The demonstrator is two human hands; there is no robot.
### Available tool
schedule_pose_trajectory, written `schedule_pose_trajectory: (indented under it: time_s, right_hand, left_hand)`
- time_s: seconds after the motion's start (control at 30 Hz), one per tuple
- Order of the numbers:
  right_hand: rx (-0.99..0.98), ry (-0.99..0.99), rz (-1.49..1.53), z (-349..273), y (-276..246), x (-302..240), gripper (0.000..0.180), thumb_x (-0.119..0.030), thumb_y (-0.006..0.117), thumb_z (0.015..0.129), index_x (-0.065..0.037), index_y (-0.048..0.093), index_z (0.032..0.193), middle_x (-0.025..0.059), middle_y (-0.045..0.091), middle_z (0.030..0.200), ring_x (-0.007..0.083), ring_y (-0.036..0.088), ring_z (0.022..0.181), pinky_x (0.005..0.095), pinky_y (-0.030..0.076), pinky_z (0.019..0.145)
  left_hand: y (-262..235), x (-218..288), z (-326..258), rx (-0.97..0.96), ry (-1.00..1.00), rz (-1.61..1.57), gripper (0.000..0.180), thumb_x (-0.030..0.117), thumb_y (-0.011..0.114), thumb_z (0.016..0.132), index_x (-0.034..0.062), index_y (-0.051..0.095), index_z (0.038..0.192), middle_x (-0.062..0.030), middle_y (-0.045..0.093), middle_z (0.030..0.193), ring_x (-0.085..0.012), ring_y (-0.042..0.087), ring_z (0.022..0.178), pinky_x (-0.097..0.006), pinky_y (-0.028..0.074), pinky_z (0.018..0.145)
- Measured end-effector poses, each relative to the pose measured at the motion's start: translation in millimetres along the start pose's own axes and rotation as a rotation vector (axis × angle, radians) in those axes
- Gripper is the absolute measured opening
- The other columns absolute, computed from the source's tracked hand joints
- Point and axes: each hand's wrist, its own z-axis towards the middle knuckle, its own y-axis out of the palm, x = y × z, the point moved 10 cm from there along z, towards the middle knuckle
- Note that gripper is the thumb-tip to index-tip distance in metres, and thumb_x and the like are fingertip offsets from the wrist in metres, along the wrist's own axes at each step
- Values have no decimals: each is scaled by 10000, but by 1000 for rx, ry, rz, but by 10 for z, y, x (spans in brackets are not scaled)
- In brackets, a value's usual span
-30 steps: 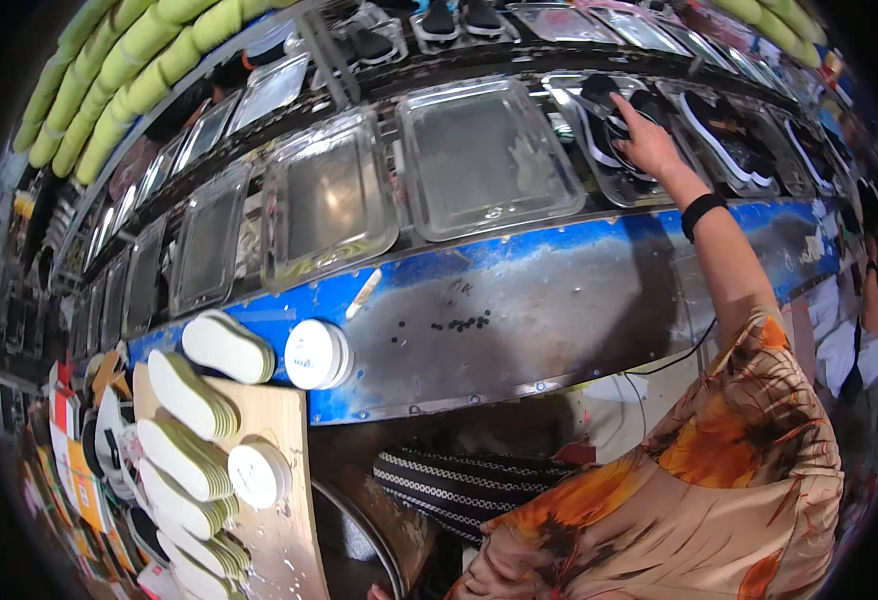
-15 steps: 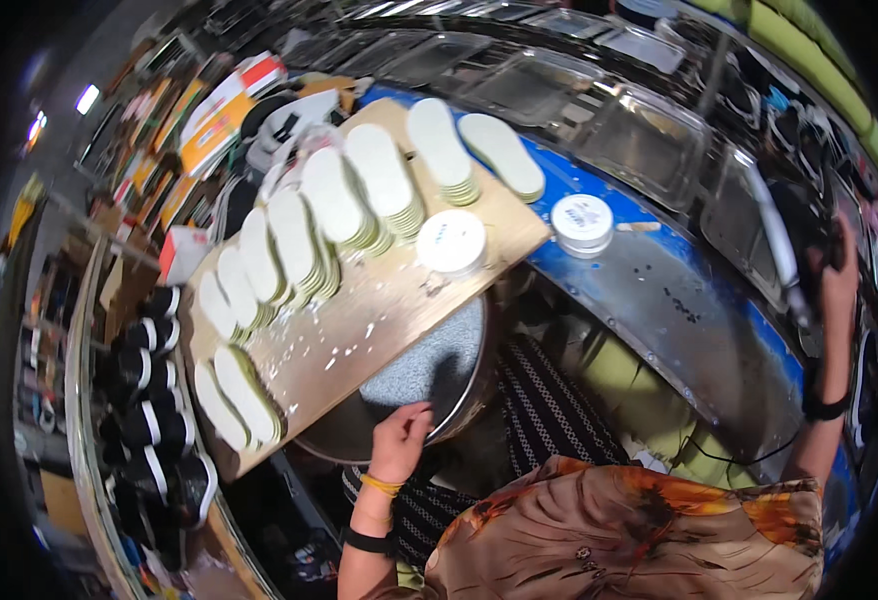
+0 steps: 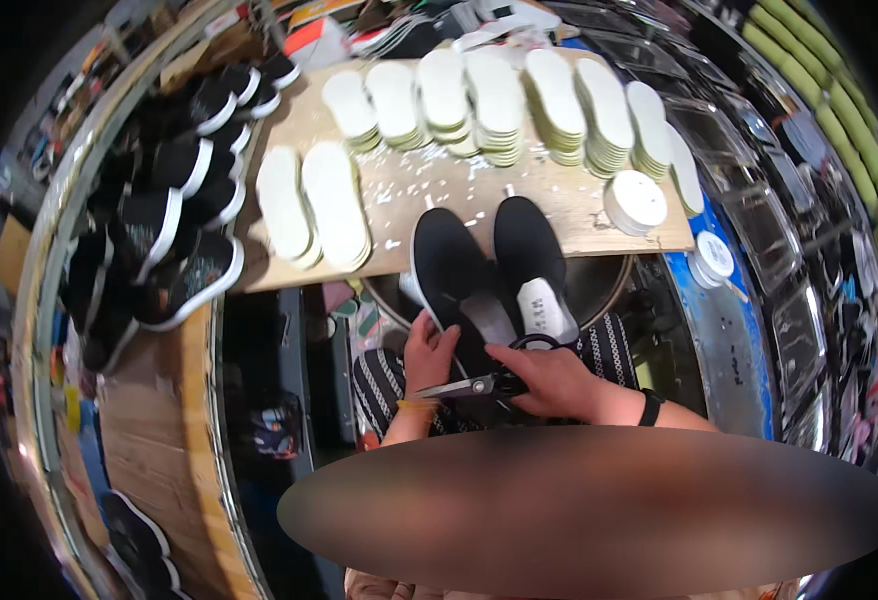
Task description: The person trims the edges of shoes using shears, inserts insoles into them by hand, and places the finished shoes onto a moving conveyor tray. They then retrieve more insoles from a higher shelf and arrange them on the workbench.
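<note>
Two black slip-on shoes with pale soles lie side by side in front of me, toes pointing away over the near edge of a wooden board (image 3: 414, 190). The left shoe (image 3: 446, 255) has my left hand (image 3: 431, 355) closed on its side near the heel. In the right shoe (image 3: 529, 238) a white insole (image 3: 543, 308) with dark print shows. My right hand (image 3: 549, 382) grips black-handled scissors (image 3: 477, 386), with the blades pointing left below the left hand. This hand is also close against the shoes' heels; its fingertips are partly hidden.
Stacks of white insoles (image 3: 499, 90) line the board's far side, with two more stacks at its left. White scraps dot the wood. A round white tub (image 3: 636, 203) stands at the right, another tub (image 3: 712, 258) on the blue bench. Black shoes (image 3: 179, 180) fill the left rack.
My view has turned left. My right hand has come from the far-right rack to the middle and now holds scissors. Two black shoes are now before me, with my left hand on one.
</note>
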Motion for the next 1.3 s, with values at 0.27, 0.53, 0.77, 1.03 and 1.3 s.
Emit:
schedule_pose_trajectory:
  time_s: [0.27,0.53,0.77,1.03,1.3]
  right_hand:
    - [302,250,302,-103,-459,319,536,-1,678,661,-43,447,1143,92,596,828,146,592,717,277,495,666]
    - [-317,659,1131,36,-102,371,402,-193,629,790,-13,459,1107,116,607,669,103,511,385,172,355,317]
    - [-672,845,959,169,168,292,378,-370,484,881,-40,502,1066,99,595,673,121,542,461,198,396,364]
    - [-752,1106,1020,232,338,410,390,-407,336,923,-84,515,1049,125,596,677,129,523,411,195,355,318]
    - [-810,1088,1004,280,328,408,400,-400,318,929,-75,518,1048,121,597,660,114,523,402,186,345,306]
  left_hand:
    - [-232,11,-106,149,148,-45,368,46,550,830,-35,432,1170,-123,567,1031,-144,566,899,-240,454,771]
    - [-336,-82,-67,131,202,105,177,41,537,832,-30,514,993,-93,599,876,-113,587,758,-235,493,678]
    - [-359,-118,8,153,153,58,106,57,483,865,-38,518,900,-86,602,792,-105,586,660,-237,511,588]
    - [-373,28,13,189,180,55,125,69,426,898,-32,488,857,-98,601,784,-108,579,625,-243,508,555]
    - [-403,22,16,200,145,35,133,79,420,906,-30,479,857,-97,596,778,-114,580,626,-247,508,550]
